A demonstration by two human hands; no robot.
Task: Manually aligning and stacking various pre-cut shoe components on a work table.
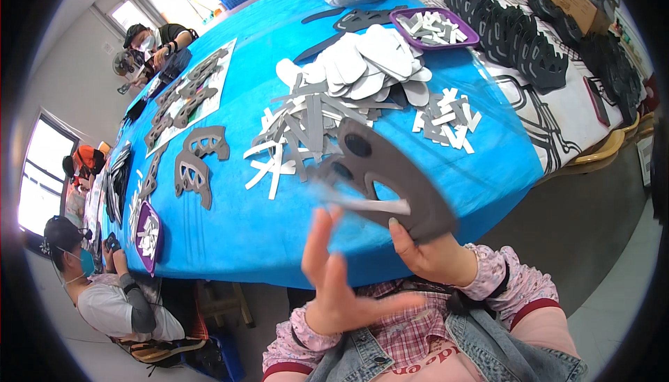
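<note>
Hands (pixel 333 302) face heaped strips (pixel 315 121) (purple tray (pixel 446 46) behind).

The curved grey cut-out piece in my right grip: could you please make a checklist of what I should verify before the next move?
1. Right grip holds the curved grey cut-out piece: ok, thumb on its near face.
2. Left grip open: ok, thumb spread away from the fingers.
3. Left fingers touching the white strip: cannot tell, motion blur.
4. White strip fixed to the piece: cannot tell; it appears across the piece's lower part.
5. More strips at hand: ok, a small strip pile lies on the blue table cover.
6. Purple tray filled: ok, it holds many short strips.
</note>
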